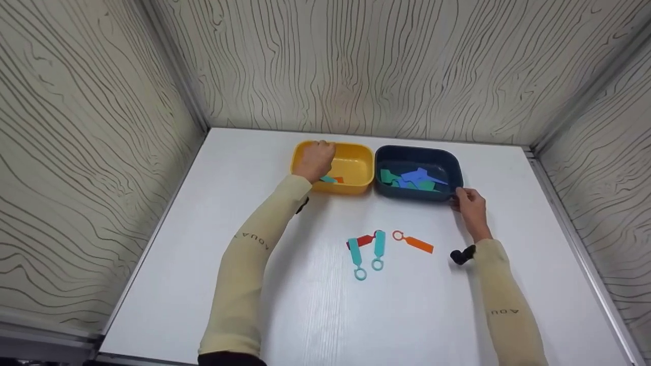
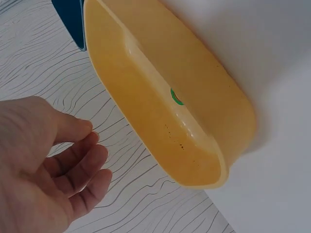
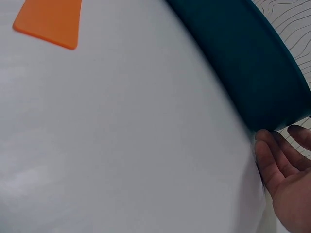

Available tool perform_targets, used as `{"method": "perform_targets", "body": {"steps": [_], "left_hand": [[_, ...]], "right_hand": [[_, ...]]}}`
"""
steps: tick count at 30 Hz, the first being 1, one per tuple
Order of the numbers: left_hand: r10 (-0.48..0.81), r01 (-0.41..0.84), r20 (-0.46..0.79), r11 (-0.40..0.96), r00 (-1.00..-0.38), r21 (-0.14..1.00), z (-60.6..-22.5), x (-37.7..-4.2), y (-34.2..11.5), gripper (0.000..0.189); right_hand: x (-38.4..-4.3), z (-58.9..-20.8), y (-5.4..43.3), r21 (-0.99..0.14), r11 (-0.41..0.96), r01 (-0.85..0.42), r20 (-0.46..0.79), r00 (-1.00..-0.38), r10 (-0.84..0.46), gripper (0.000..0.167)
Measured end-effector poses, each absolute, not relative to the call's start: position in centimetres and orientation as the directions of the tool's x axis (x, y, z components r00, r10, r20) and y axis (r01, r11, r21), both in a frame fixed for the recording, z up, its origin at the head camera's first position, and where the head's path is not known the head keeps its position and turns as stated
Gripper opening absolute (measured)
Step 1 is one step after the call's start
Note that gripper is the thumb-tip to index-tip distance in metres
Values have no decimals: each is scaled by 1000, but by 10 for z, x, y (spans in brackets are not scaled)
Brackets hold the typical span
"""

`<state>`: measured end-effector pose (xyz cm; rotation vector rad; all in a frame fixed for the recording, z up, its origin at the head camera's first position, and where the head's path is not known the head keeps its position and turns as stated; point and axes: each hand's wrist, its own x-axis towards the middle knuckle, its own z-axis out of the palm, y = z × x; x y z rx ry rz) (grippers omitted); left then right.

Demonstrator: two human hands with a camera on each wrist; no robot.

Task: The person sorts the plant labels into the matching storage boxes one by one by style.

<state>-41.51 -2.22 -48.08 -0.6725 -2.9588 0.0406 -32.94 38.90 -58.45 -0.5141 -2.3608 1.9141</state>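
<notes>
My left hand (image 1: 318, 160) is over the left side of a yellow bin (image 1: 356, 189). In the left wrist view its fingers (image 2: 87, 165) bend loosely beside the bin's rim, with nothing visible between them and the thumb. A bit of teal and orange shows inside the yellow bin. At the near right corner of a dark blue bin (image 1: 414, 194), my right hand (image 1: 472, 208) touches the wall with its fingertips (image 3: 265, 138). Green tags (image 1: 389, 176) and blue tags (image 1: 414, 175) lie in that bin.
On the white table (image 1: 325, 315) in front of the bins lie a red tag (image 1: 363, 240), two teal ring-ended tags (image 1: 355, 252) and an orange tag (image 1: 419, 245). The red one is partly under the teal ones. Wood-patterned panels (image 1: 346, 66) stand behind and at the sides.
</notes>
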Motion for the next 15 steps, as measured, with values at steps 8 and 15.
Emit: {"method": "perform_targets", "body": {"steps": [8,15], "left_hand": [[445,444,102,895,-890,-33,-478,-406,-26,24],[462,462,37,887,-886,-15,-486,-396,-22,27]], "right_hand": [[-330,-584,388,-960,167,223,-166,-940,298,52],[-339,-598,396,-963,148,226,-171,-934,314,48]]}}
